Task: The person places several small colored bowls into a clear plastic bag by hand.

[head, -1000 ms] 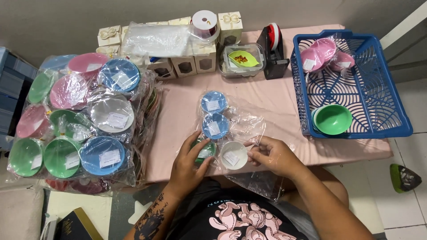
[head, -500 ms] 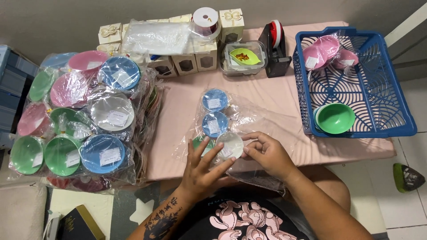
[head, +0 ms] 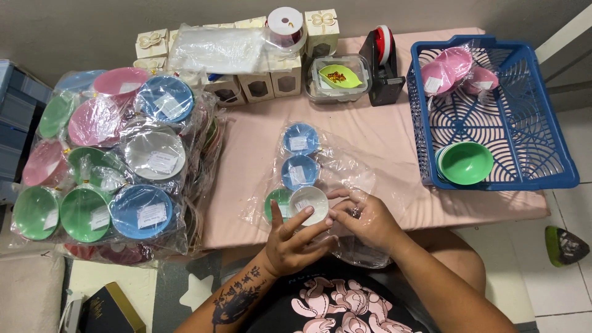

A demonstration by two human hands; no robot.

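Both hands at a clear bag of small bowls on the worktop (head: 382, 142)

The left hand (head: 293, 240) and right hand (head: 364, 219), each grip part-open, pinch the clear bag (head: 345, 179) around the white bowl (head: 309, 203); inside lie two blue bowls (head: 300, 139), one green bowl (head: 277, 202), one white.

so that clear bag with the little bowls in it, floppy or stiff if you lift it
Probably floppy: the clear bag lies crinkled and flat on the table. The small bowls inside look like light plastic and may slide together. The film looks glossy, so perhaps slippery under the left hand and right hand.
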